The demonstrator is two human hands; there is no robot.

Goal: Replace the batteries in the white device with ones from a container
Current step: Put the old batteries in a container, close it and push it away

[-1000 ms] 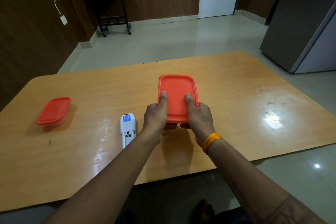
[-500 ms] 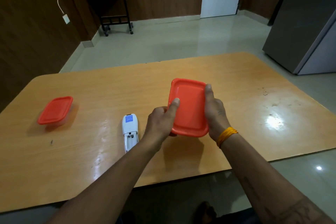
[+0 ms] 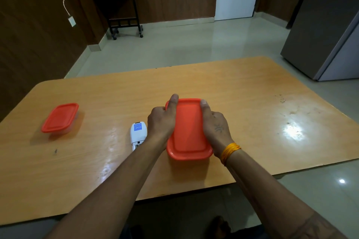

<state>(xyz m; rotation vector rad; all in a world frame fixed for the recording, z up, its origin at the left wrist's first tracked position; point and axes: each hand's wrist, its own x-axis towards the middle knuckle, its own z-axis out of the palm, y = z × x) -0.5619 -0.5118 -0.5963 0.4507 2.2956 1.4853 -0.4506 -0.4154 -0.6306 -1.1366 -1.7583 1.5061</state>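
Both hands clasp the orange-lidded container (image 3: pixel 189 132) by its long sides, left hand (image 3: pixel 159 123) and right hand (image 3: pixel 216 129) with thumbs along the smooth rounded-rectangle lid. Just left lies the white device (image 3: pixel 137 134); its blue label is unreadable. A second orange-lidded container (image 3: pixel 59 118) sits far left on the glossy wooden table (image 3: pixel 252 114).

your left hand (image 3: pixel 159 122) and right hand (image 3: pixel 216 128) clasp the red-lidded container (image 3: pixel 189 132) on the counter (image 3: pixel 252 114); white device (image 3: pixel 138 134) just beside your left wrist
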